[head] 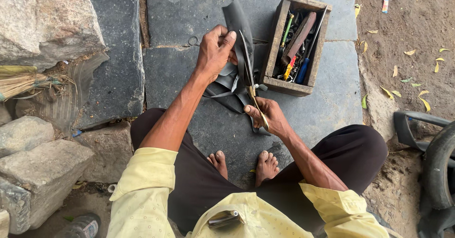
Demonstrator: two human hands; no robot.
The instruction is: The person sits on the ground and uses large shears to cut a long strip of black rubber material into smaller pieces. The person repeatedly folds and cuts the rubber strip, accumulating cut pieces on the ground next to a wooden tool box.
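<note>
Seated barefoot on a dark grey stone slab (199,10), cutting rubber. Left hand (215,50) closed around the upper part of a long black rubber strip, seemingly bicycle inner tube (235,17), fingers and thumb pinching it taut just left of the weathered wooden toolbox (277,48). Right hand (268,114) wrapped about the brass-coloured handles of large metal scissors (250,79), blades pointing up along the strip, below the toolbox's near left corner.

Judged from the lie of things: partway through a lengthwise cut. Blades lying against the middle stretch of the strip; upper end above the left hand apparently whole; already loose black offcuts and folds (227,91) heaped under the hands, left of the toolbox. How deep the blades sit in the rubber, hard to tell. Remaining, by the look: the stretch from scissor tips up to the strip's far end.

Inside the toolbox: green-handled and blue-handled tools, a reddish-brown bar, other dark metal bits, unclear.

Little in the way of packages or signs. Small red, white and blue wrapper (385,4) on bare earth, right of the toolbox and level with its far end. Clear plastic bottle with pale label (83,226), far below and left of the toolbox, beside rough grey stones. Black tyre (438,171) at lower right of the toolbox.
</note>
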